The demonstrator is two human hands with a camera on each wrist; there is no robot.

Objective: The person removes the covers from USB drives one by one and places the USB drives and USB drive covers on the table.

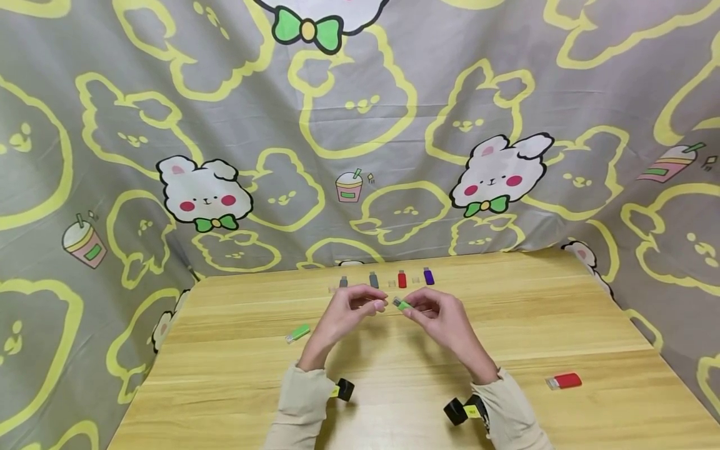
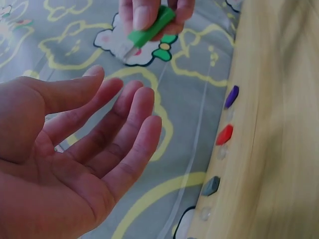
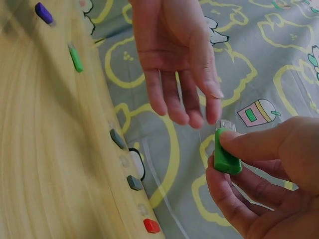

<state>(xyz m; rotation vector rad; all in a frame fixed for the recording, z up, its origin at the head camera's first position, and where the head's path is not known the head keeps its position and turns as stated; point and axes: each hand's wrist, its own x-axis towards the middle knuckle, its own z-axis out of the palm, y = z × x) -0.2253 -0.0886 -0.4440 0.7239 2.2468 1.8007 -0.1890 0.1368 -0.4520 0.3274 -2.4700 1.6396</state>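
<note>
My right hand (image 1: 444,314) pinches a green USB flash drive (image 3: 228,152) between thumb and fingers. The drive's clear cap (image 3: 226,124) covers the plug end, which points toward the left hand. Just across from it, my left hand (image 1: 350,307) is raised with its fingers loosely bent and nothing in them. In the left wrist view, a gap separates the left fingertips (image 2: 144,94) from the green drive. Both hands are above the wooden table (image 1: 236,387).
Along the table's back edge lie two grey drives (image 1: 374,279), a red one (image 1: 402,279) and a purple one (image 1: 429,276), with small clear caps (image 1: 415,280) between them. Another green drive (image 1: 299,332) lies left, another red one (image 1: 567,380) right. A patterned curtain (image 1: 360,144) hangs behind.
</note>
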